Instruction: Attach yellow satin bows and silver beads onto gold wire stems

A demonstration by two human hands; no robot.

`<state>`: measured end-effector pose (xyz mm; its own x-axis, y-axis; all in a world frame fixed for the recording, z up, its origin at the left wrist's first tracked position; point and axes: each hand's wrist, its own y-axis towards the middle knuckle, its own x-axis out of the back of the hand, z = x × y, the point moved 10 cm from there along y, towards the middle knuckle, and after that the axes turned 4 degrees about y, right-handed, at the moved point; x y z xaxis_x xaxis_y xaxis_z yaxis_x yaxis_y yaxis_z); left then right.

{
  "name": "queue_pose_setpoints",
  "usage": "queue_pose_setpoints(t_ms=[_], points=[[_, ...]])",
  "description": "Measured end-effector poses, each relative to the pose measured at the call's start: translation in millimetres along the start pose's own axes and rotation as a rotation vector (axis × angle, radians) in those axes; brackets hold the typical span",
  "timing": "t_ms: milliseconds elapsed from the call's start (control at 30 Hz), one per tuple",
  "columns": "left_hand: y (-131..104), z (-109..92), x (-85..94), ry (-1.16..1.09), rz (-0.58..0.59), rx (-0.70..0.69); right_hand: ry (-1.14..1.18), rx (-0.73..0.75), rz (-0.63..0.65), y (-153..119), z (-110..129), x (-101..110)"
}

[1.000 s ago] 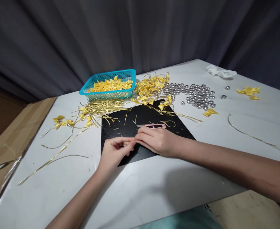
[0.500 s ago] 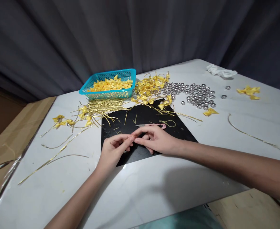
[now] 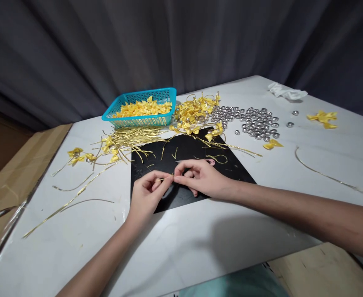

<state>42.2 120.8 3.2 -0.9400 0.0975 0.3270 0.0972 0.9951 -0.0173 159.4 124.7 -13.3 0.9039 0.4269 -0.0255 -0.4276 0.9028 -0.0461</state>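
Over the black mat [image 3: 231,173], my left hand [image 3: 149,192] and my right hand [image 3: 200,177] meet fingertip to fingertip. Between thumb and forefinger my left hand pinches a thin gold cord [image 3: 162,179], a short piece of which shows. The right thumb and forefinger close on the cord's end at the same spot; most of it is hidden by the fingers. Just behind the right hand lie small snips with a pink handle [image 3: 211,162], partly covered by that hand. A loop of gold cord [image 3: 221,159] and short cord scraps are on the mat.
A blue basket [image 3: 138,120] of yellow ribbon bows [image 3: 144,108] stands at the back. Beside it lie finished-looking bows with cords [image 3: 194,111] and silver beads [image 3: 258,123]. A bundle of gold cords [image 3: 138,138] is at left, a white cloth [image 3: 286,91] at back right.
The fingertips have drawn slightly apart, and a bit of gold cord now shows between the left fingers. My right hand has shifted a little, covering more of the snips.
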Motion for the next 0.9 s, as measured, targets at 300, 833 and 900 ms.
queue_pose_setpoints(t_ms=[300,833,900], points=[[-4,-9,2.0,0.071,-0.030,-0.107,0.018,-0.032,0.022,-1,-1,-4],[-1,-1,1.0,0.098,-0.015,-0.037,0.006,-0.016,0.033,0,-2,-4],[-1,-2,1.7,0.088,-0.022,-0.054,0.011,-0.020,0.032,0,-2,-4]])
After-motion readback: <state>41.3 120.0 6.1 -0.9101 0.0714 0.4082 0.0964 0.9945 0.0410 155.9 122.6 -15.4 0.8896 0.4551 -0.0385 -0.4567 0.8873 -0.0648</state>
